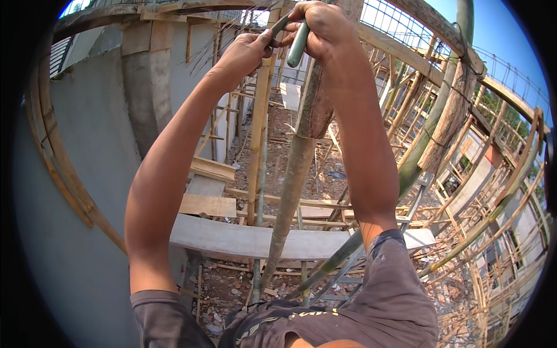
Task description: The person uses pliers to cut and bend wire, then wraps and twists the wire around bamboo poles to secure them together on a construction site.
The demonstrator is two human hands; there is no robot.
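Note:
Both my arms reach up and forward to the top of an upright wooden pole [301, 124]. My right hand [328, 29] is closed round green-handled pincers [298, 45], one handle pointing down out of the fist. The fingers of my left hand [246, 53] are pinched at the other dark green handle, close to my right fingers. A spray of thin wires [217, 37] spreads beside my left hand; whether they are in its grip I cannot make out. The jaws of the pincers are hidden behind my right hand.
A grey plastered wall [75, 156] stands on the left. Ahead and below lie a pale concrete beam [232, 236], timber boards [209, 206] and rubble-strewn ground. A thick green bamboo pole [426, 145] slants on the right, beside more scaffolding. Steel mesh [400, 26] runs along the top.

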